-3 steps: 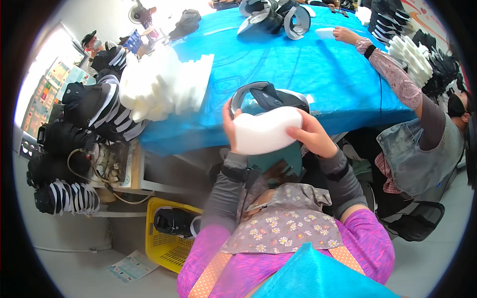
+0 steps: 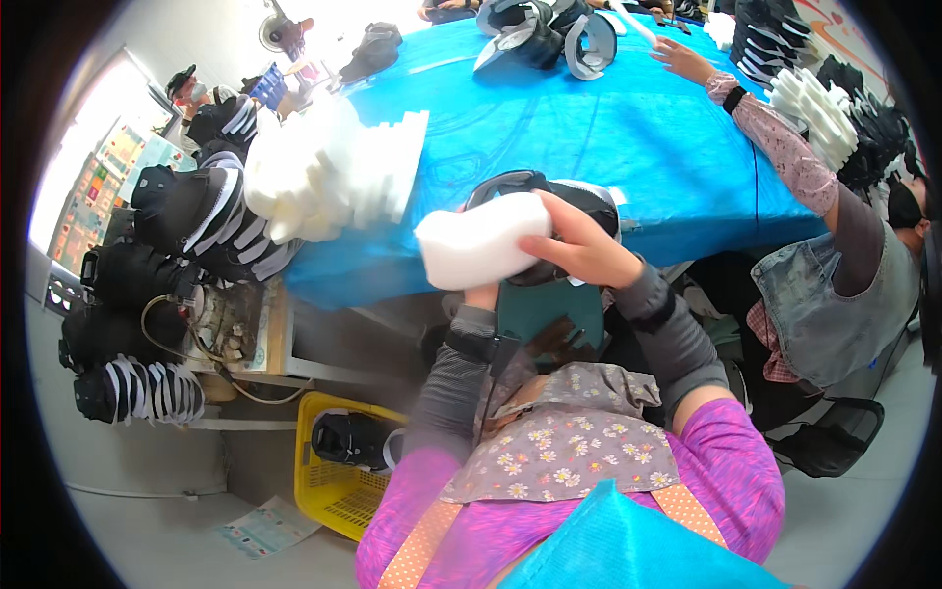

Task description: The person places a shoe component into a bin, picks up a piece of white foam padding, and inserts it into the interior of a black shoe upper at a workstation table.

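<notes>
A thick white foam piece (image 2: 481,240) with a wavy edge is in my right hand (image 2: 584,240), thumb on its near face and fingers behind. My left hand (image 2: 481,296) is mostly hidden behind the foam; only a bit by the wrist shows below it, so its fingers cannot be seen. Just behind the foam, at the near edge of the blue-covered table (image 2: 520,128), is a black and grey cap-like piece (image 2: 589,201) with a curved band, partly covered by the foam and my right hand.
White foam pieces (image 2: 324,167) are stacked at the table's left. Black nested cap-like pieces (image 2: 186,201) stand further left. A yellow basket (image 2: 324,491) holds black pieces on the floor. At right, a co-worker's arm (image 2: 785,147) reaches over the table; more cap-like pieces (image 2: 540,39) lie far back.
My right hand has brought the foam leftward and up, turning it. My left hand, earlier at the foam's left end, is now mostly behind it. The co-worker's white piece has tilted up.
</notes>
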Available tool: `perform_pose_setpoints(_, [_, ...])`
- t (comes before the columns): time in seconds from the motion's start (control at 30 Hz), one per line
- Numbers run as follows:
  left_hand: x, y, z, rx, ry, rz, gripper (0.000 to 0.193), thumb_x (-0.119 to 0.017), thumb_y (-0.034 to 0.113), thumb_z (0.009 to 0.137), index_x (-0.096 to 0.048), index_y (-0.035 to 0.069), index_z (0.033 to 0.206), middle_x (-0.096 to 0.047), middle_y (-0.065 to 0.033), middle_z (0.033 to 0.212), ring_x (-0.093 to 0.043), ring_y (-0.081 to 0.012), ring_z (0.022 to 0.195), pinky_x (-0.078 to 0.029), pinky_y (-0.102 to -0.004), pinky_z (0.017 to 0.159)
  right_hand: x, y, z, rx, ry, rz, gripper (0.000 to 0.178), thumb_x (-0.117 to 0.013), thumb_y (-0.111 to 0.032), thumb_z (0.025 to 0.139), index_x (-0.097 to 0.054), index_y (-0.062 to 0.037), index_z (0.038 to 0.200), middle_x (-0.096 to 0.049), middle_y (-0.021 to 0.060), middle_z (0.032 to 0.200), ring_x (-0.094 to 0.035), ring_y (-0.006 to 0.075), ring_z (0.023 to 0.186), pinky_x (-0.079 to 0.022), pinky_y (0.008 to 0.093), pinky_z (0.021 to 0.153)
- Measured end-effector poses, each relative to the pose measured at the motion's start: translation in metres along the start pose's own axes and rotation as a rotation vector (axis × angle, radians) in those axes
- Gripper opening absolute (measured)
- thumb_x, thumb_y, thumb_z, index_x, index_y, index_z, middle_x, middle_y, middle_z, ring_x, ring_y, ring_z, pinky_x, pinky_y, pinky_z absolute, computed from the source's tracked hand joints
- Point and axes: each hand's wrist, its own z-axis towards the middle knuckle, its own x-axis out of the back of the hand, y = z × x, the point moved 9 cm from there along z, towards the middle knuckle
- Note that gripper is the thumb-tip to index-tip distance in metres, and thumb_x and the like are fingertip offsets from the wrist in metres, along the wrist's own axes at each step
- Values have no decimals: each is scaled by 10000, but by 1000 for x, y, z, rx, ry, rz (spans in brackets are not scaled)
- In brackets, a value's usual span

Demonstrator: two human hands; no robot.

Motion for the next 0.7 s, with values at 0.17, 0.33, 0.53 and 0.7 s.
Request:
perform_pose_setpoints(0.17, [26, -13, -5, -23, -10, 507, 368, -508, 234, 970, -508, -27, 1230, -597, -139, 1114, -565, -262, 998, -438, -371, 847, -21, 40, 58, -56, -127, -380, 406, -633, -349, 912, -501, 31, 963, -529, 182, 890, -531, 272, 802, -440, 350, 731])
perform_pose_setpoints(0.33, [-3, 20, -11, -20, 46, 532, 364, -523, 252, 947, -523, -59, 1138, -563, -90, 977, -504, -165, 876, -409, -325, 756, -5, 42, 61, -18, 11, -306, 426, -631, -361, 907, -502, 45, 927, -527, 196, 883, -553, 312, 812, -452, 373, 736])
perform_pose_setpoints(0.53, [4, 5, -3, 1, -13, 316, 381, -440, 167, 981, -469, -64, 1283, -546, -132, 1230, -521, -192, 1077, -417, -320, 918, -8, -2, 32, 207, -19, -1016, 358, -617, -302, 896, -505, 37, 916, -530, 204, 889, -581, 339, 802, -482, 387, 694])
perform_pose_setpoints(0.7, [3, 6, -3, 2, 39, 352, 397, -422, 177, 989, -454, -50, 1312, -537, -125, 1243, -518, -200, 1100, -410, -320, 943, 44, 14, -1, 169, 243, -1056, 308, -640, -238, 883, -486, 5, 992, -568, 177, 835, -579, 366, 808, -454, 423, 679])
